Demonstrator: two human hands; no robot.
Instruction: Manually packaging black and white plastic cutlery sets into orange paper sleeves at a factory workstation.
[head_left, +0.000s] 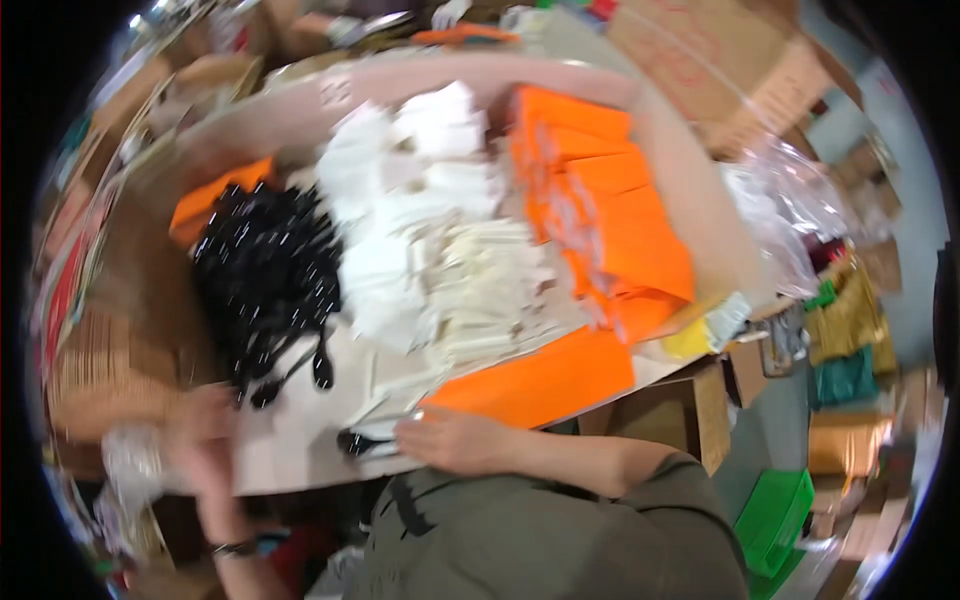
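My right hand is at the table's near edge, fingers closed over a black plastic spoon; a thin white piece lies along the spoon. My left hand, smeared by motion, is at the front left, just below a heap of black plastic spoons. Whether it holds anything does not show. White folded napkins are piled in the middle, with small cream-coloured packets beside them. To the right are stacked orange paper sleeves. Another orange sleeve lies flat beside my right forearm.
Pale raised walls border the table at the back and sides. Stacked brown cardboard stands at the left. A large carton sits at the back right, with clear plastic bags nearby. A green bin is at the lower right.
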